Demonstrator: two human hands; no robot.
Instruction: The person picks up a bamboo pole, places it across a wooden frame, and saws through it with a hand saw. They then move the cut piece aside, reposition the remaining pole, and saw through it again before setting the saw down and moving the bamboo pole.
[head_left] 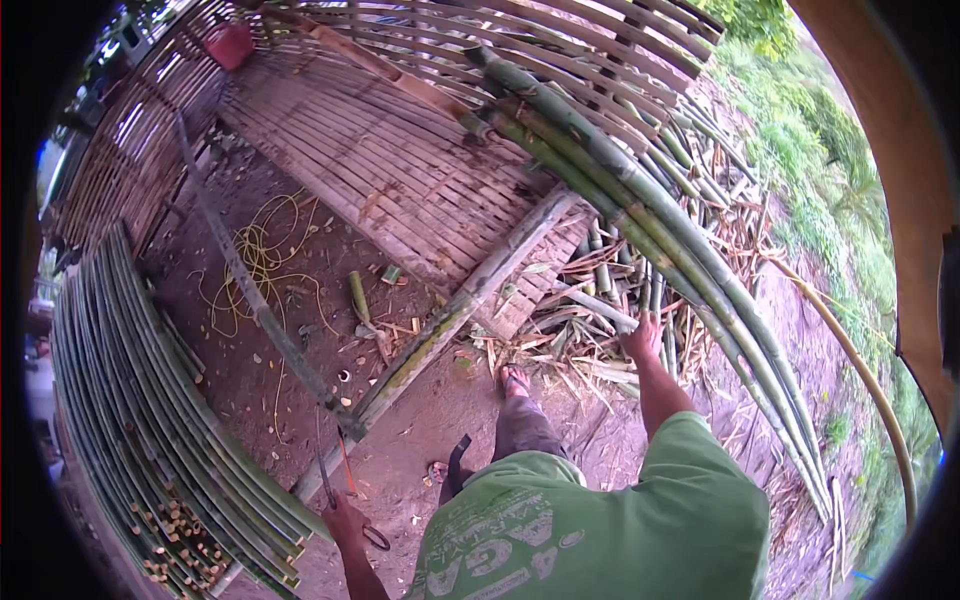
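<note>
While standing on bare brown earth, reached forward with the right hand (643, 337), fingers stretched out and spread, up against the lower stems of the long green bamboo poles (660, 225); could not tell whether touching them or just short of them. Held the left hand (345, 522) low at the side, well apart from the other, fist clamped on the handle of a long dark blade (326, 472) with its tip pointing away toward a weathered beam (455, 315). Found those green poles lying as one bundle, slanting from a slatted bamboo platform (400, 170) at the top down to the ground at the far right, over a litter of dry bamboo scraps (575, 340). Planted one sandalled foot (515, 381) at the near edge of that litter, beside the beam. Wore a green printed shirt (600, 520). Left of the beam, noted a tangle of yellow cord (262, 255) on the dirt, and further left a neat stack of cut poles (150, 420), sawn ends showing at its near end. At the top left, made out a red container (230, 45) by the platform's edge
</note>
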